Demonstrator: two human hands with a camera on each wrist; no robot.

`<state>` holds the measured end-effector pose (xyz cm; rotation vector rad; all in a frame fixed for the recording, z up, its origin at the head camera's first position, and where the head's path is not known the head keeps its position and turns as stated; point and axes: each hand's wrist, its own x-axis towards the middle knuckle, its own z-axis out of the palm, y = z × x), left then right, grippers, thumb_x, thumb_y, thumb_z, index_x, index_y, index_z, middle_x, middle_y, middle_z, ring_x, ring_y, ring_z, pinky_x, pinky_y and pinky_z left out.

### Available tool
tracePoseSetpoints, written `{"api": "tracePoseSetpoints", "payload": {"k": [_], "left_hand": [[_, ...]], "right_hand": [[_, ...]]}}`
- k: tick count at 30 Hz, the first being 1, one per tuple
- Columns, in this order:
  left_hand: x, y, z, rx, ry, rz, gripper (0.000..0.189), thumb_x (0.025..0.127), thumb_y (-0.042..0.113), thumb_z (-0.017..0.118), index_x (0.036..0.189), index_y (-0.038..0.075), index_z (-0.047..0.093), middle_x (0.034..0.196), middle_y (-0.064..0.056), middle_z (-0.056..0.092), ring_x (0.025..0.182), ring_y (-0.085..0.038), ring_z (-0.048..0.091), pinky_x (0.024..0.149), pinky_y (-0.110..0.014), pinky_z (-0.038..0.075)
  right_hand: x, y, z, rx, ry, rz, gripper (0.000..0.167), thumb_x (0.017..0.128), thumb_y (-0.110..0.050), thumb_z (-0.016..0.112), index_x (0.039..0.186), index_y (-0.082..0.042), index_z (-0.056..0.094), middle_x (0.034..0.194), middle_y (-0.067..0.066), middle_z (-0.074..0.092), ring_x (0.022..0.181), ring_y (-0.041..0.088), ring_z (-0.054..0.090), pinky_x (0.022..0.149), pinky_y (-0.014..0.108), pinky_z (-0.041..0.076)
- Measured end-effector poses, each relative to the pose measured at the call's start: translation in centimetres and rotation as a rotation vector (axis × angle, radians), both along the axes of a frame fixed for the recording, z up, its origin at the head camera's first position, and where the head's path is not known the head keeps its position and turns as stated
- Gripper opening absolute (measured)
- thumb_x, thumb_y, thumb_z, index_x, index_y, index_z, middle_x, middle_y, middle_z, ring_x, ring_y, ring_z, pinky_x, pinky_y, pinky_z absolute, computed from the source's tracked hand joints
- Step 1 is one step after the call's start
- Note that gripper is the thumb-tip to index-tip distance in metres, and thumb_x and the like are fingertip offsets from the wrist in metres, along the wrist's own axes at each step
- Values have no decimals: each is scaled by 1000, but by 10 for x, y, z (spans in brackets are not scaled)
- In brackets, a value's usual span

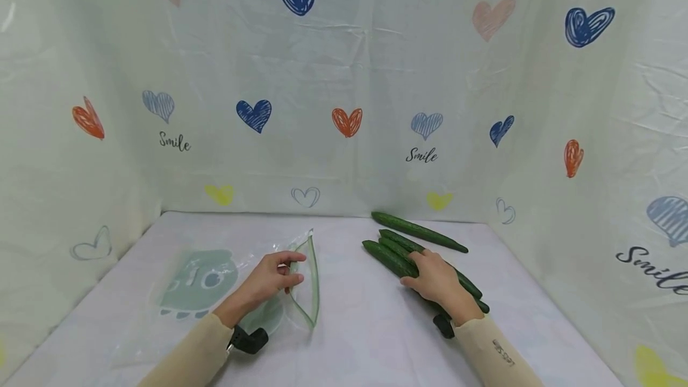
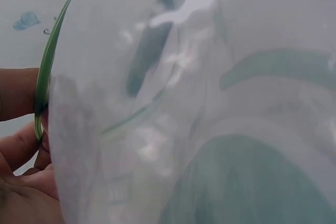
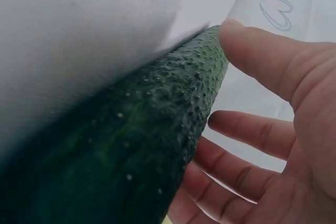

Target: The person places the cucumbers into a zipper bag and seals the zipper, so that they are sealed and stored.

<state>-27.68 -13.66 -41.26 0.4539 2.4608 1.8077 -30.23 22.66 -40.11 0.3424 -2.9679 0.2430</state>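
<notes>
My left hand (image 1: 273, 276) holds the mouth of a clear plastic zip bag (image 1: 249, 264), which has a green cartoon print. The bag's green-edged opening (image 1: 316, 273) gapes toward the right. In the left wrist view, a green strip (image 2: 48, 61) crosses in front of the fingers, and the film hides part of the hand. My right hand (image 1: 438, 279) lies over a group of long green cucumbers, gripping the nearest cucumber (image 1: 389, 257). The right wrist view shows the bumpy cucumber (image 3: 157, 114) close up, thumb on one side and fingers on the other.
Behind the group lies a separate cucumber (image 1: 419, 232), near the back edge of the white-covered table (image 1: 344, 339). White curtains (image 1: 344, 64) printed with hearts enclose the back and sides. Each wrist carries a black device, such as the one at the left sleeve (image 1: 249, 339).
</notes>
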Motion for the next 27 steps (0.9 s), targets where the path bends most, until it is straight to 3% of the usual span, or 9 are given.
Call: {"api": "tracePoseSetpoints", "payload": {"k": [11, 19, 27], "left_hand": [[1, -1, 0, 1, 11, -12, 43, 85, 0, 68, 125, -7, 55, 62, -1, 46, 56, -14, 47, 56, -36, 50], [9, 2, 11, -22, 9, -5, 40, 85, -3, 66, 123, -9, 55, 62, -2, 46, 56, -18, 48, 57, -38, 49], [-1, -1, -3, -14, -2, -6, 44, 85, 3, 69, 126, -6, 55, 63, -3, 48, 56, -19, 49, 56, -35, 48]], "right_hand": [[-3, -3, -4, 16, -63, -17, 61, 78, -39, 77, 121, 1, 61, 105, 14, 57, 93, 29, 59, 72, 46, 50], [0, -5, -2, -48, -93, -8, 47, 78, -32, 79, 115, -10, 60, 106, 9, 60, 90, 28, 60, 72, 47, 49], [2, -5, -2, -50, -82, 13, 45, 81, -24, 77, 119, -11, 60, 116, 13, 61, 101, 33, 60, 77, 50, 49]]}}
